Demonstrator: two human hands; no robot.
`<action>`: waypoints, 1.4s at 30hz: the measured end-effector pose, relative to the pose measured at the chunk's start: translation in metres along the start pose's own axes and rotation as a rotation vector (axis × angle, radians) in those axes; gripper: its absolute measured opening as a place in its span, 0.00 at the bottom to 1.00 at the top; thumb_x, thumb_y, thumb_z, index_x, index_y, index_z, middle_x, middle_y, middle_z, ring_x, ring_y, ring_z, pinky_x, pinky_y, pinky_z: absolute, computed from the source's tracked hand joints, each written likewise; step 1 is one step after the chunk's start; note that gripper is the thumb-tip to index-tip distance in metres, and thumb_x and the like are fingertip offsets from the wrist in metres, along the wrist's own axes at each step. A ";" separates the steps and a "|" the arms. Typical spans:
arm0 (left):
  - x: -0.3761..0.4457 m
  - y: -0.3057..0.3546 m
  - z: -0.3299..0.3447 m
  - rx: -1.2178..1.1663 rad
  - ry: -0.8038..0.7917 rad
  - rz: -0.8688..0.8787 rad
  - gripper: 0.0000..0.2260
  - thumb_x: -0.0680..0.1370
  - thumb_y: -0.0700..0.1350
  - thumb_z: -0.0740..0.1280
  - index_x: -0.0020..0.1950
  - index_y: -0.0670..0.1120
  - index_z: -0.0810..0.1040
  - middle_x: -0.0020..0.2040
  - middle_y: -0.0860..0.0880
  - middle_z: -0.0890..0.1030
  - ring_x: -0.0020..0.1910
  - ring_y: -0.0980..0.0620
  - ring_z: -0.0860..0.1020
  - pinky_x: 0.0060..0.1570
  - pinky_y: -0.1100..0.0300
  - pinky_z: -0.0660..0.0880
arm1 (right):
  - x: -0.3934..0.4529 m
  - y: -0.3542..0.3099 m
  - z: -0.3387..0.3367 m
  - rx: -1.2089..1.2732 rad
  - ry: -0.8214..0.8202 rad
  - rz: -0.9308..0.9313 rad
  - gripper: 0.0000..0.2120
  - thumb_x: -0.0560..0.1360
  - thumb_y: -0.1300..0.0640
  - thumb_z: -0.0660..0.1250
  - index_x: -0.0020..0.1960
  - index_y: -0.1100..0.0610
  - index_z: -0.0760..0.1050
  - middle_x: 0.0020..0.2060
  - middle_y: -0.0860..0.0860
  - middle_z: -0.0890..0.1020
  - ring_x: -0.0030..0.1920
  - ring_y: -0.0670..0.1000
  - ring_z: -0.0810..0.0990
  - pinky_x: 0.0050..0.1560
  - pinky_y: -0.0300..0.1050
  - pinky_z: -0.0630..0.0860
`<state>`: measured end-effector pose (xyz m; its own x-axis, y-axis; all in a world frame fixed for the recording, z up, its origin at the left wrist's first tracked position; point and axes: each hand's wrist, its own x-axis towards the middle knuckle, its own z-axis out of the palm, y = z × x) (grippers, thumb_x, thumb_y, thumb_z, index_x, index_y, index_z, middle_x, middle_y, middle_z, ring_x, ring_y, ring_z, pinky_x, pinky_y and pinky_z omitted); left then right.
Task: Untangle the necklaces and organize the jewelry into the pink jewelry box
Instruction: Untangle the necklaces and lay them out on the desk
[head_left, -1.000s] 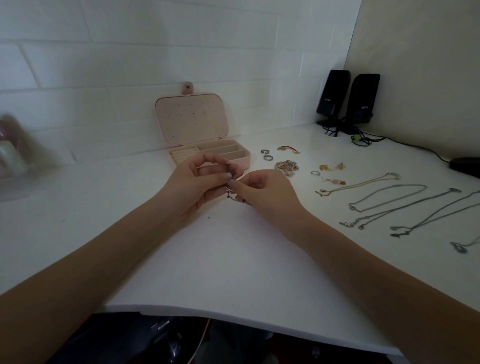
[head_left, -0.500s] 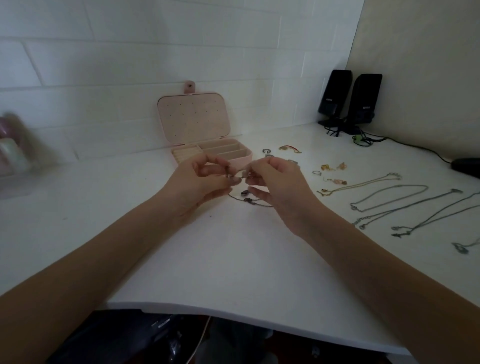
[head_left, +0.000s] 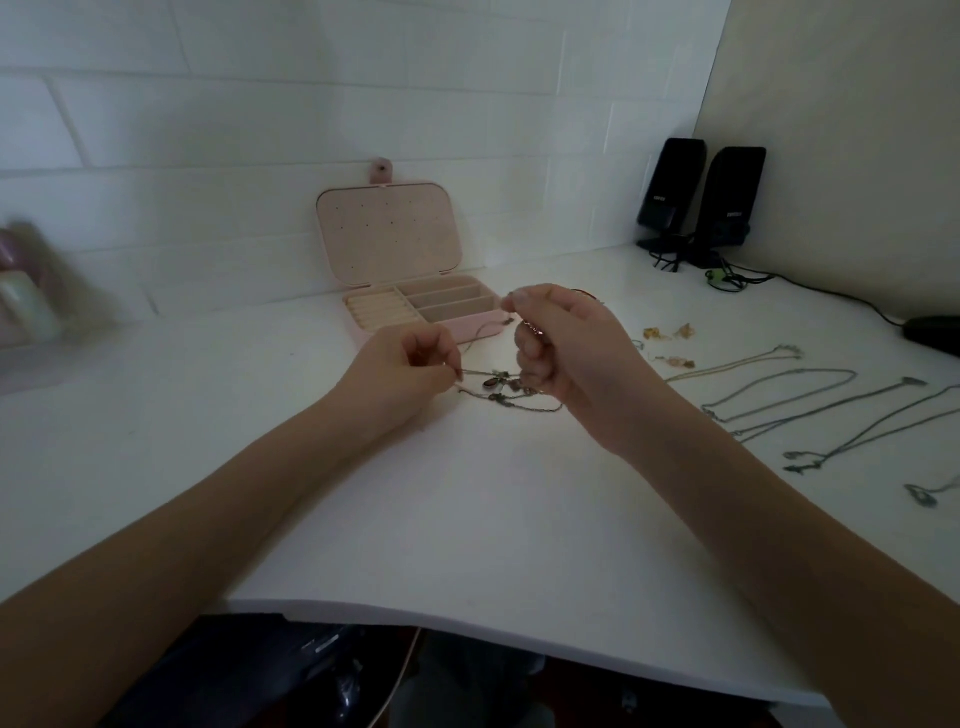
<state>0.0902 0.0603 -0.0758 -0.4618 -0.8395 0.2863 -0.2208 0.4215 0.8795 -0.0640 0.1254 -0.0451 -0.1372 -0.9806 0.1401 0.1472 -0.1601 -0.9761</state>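
necklaces (head_left: 506, 391) first: the tangled bunch sits mid-table, just near of the pink box (head_left: 421, 312), strung between both hands with a few small pendants dangling in the middle and a loop of chain resting on the table (head_left: 467, 519) underneath. left hand (head_left: 410, 371) is curled and pinching one chain end at its fingertips, low, close to the table. right hand (head_left: 566, 343) is raised a bit higher, fingers curled, pinching another strand up top with more chain seemingly bunched in the lower fingers, though i can't tell exactly how much it's holding. box is open, lid leaning back toward the wall, compartments look unfilled from here. off to the right there's a row of chains (head_left: 810, 400) already laid out straight, well apart from the tangle, plus some small earrings (head_left: 670, 332) farther back. handling-wise i'd guess this stuff is super light, limp and slippery, and thin enough to kink or snap if yanked. best bet looks like holding near the clasps or pendants, keeping slack in the knot, and teasing loops open rather than pulling the ends apart. speakers (head_left: 701, 197) in the far right corner, not relevant.
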 end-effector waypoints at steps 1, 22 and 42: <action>-0.001 0.001 0.000 -0.003 -0.004 0.008 0.06 0.64 0.36 0.63 0.31 0.47 0.73 0.24 0.57 0.69 0.25 0.61 0.65 0.27 0.71 0.63 | -0.001 -0.001 -0.001 -0.032 -0.027 -0.018 0.05 0.79 0.61 0.61 0.47 0.57 0.76 0.21 0.46 0.66 0.22 0.45 0.60 0.25 0.38 0.57; 0.002 0.015 -0.009 -0.484 0.138 -0.169 0.10 0.80 0.43 0.61 0.39 0.45 0.75 0.28 0.51 0.77 0.30 0.55 0.75 0.37 0.60 0.80 | -0.005 -0.012 -0.012 -0.220 -0.182 -0.007 0.11 0.79 0.57 0.62 0.55 0.58 0.81 0.25 0.48 0.63 0.23 0.45 0.56 0.22 0.36 0.53; -0.005 0.027 -0.006 -0.619 -0.177 -0.431 0.39 0.76 0.68 0.46 0.37 0.39 0.84 0.35 0.42 0.84 0.24 0.51 0.78 0.21 0.68 0.66 | -0.008 -0.010 -0.006 -0.217 0.063 -0.059 0.08 0.78 0.58 0.64 0.50 0.62 0.78 0.26 0.50 0.74 0.22 0.48 0.75 0.25 0.38 0.75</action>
<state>0.0918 0.0735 -0.0512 -0.5859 -0.7967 -0.1482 0.0843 -0.2418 0.9667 -0.0706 0.1351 -0.0371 -0.2013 -0.9602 0.1938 -0.0757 -0.1820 -0.9804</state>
